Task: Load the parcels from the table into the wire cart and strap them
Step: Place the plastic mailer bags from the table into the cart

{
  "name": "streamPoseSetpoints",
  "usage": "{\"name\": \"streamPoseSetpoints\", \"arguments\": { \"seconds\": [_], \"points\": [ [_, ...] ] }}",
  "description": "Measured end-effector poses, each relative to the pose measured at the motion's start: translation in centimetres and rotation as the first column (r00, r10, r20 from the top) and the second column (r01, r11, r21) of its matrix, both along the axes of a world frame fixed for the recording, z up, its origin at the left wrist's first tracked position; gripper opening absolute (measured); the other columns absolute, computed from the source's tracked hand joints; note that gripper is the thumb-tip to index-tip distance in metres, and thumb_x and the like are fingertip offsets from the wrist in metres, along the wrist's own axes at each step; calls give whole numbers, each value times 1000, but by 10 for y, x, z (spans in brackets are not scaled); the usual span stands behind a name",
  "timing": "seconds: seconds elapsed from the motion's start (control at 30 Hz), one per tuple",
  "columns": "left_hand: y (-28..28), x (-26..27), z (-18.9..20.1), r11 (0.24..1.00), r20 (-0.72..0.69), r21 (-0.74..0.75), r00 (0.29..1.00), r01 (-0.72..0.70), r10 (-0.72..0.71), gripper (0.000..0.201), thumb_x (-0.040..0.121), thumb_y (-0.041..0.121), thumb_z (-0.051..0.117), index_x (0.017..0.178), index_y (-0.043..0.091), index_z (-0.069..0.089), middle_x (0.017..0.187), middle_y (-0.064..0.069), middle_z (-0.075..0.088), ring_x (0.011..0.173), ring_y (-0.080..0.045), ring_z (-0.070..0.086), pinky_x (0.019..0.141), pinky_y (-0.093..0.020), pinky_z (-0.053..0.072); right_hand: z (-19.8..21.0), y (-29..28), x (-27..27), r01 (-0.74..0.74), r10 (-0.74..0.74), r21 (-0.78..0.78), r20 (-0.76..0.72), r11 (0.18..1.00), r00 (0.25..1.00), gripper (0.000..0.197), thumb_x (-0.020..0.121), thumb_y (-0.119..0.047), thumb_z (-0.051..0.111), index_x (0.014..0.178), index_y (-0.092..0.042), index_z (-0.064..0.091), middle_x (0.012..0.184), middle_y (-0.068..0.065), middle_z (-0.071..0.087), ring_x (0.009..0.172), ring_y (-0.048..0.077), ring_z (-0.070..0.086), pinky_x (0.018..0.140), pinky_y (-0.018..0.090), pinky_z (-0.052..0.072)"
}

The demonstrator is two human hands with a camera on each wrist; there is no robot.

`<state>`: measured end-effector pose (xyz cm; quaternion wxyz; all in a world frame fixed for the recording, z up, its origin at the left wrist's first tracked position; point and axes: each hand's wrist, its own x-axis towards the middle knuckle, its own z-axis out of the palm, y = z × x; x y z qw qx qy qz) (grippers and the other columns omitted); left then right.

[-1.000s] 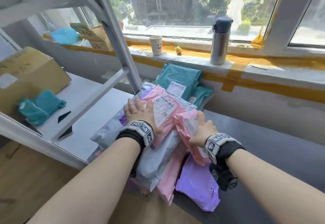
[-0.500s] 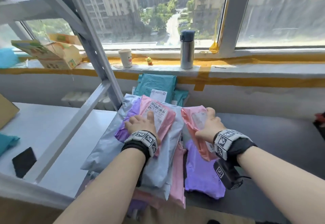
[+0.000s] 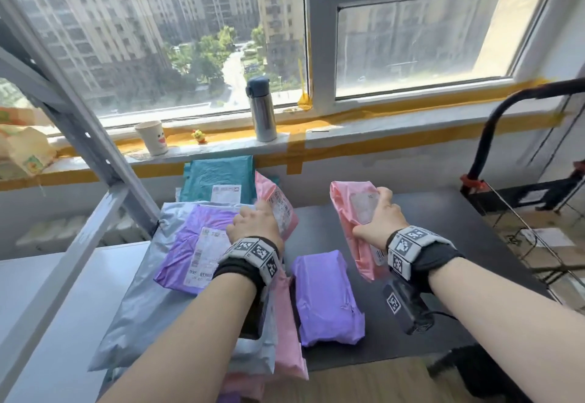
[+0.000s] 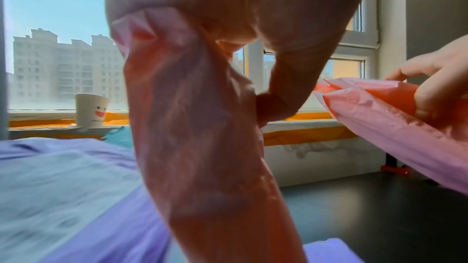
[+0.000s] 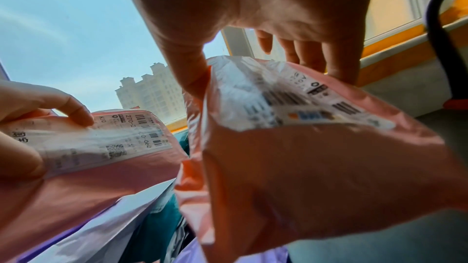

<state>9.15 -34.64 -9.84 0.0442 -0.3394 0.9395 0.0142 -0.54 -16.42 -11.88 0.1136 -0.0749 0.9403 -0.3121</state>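
My left hand grips a pink labelled parcel and holds it up on edge above the pile; the same pink parcel fills the left wrist view. My right hand grips a second pink parcel, lifted clear of the dark table; its label shows in the right wrist view. On the table lie a purple parcel with a label, a grey one under it, a small purple one, a teal one. The wire cart stands at the right.
A grey metal shelf frame slants across the left beside a white table. On the windowsill stand a paper cup, a small yellow toy and a steel flask. The cart's black handle rises at the right.
Both hands have lifted their pink parcels off the pile; the right one has moved to the right. The purple labelled parcel beneath is uncovered. My view has swung right, bringing the cart in.
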Motion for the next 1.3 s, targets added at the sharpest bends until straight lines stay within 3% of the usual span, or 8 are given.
{"name": "streamPoseSetpoints", "arguments": {
  "seconds": [0.27, 0.43, 0.6, 0.8, 0.97, 1.13, 1.3],
  "points": [
    [82, -49, 32, 984, -104, 48, 981, 170, -164, 75, 70, 40, 75, 125, 10, 35, 125, -12, 42, 119, -28, 47, 95, -38, 43, 20, 84, -16, 109, -109, -40, -5, 993, 994, 91, 72, -21, 73, 142, -14, 16, 131, 15, 45, 115, 31, 52, 90, 31, 43],
    [169, -79, 47, 951, -149, 74, 946, 300, -287, 74, 71, 37, 75, 127, 10, 35, 125, -11, 41, 119, -28, 45, 97, -38, 42, 32, 178, -32, 227, -227, -37, -15, 973, 974, 89, 73, -24, 73, 141, -13, 17, 131, 16, 45, 114, 32, 53, 92, 34, 45],
    [269, -102, 52, 907, -191, 157, 913, 391, -360, 71, 71, 29, 77, 125, 9, 35, 118, -9, 40, 109, -28, 53, 91, -39, 46, 34, 286, -43, 331, -332, -29, -13, 943, 943, 86, 74, -24, 73, 139, -12, 18, 129, 16, 48, 111, 32, 54, 84, 31, 42],
    [392, -133, 43, 833, -221, 247, 865, 496, -449, 65, 76, 29, 73, 125, 9, 35, 112, -8, 37, 104, -30, 57, 88, -39, 49, 33, 419, -51, 449, -449, -8, -10, 894, 894, 83, 73, -25, 73, 137, -11, 21, 123, 14, 51, 103, 31, 58, 86, 38, 51],
    [472, -156, 26, 766, -221, 333, 835, 550, -504, 73, 77, 33, 70, 135, 8, 32, 120, -11, 38, 108, -28, 55, 89, -35, 51, 23, 507, -54, 566, -562, -43, 77, 824, 824, 84, 76, -20, 73, 140, -12, 19, 120, 12, 51, 86, 27, 59, 57, 27, 46],
    [521, -188, 10, 703, -214, 382, 798, 600, -564, 70, 81, 29, 67, 138, 10, 32, 121, -10, 39, 107, -27, 55, 78, -29, 45, 7, 562, -78, 664, -649, -72, 159, 744, 744, 80, 75, -16, 75, 137, -11, 25, 123, 13, 51, 87, 28, 57, 72, 37, 51],
    [557, -250, -14, 640, -159, 445, 758, 627, -632, 65, 81, 19, 68, 137, 11, 35, 127, -10, 39, 105, -24, 55, 80, -28, 48, -15, 600, -121, 735, -714, -3, 234, 678, 660, 76, 80, -22, 73, 137, -7, 25, 122, 14, 52, 88, 30, 59, 67, 35, 47]
  ]
}}
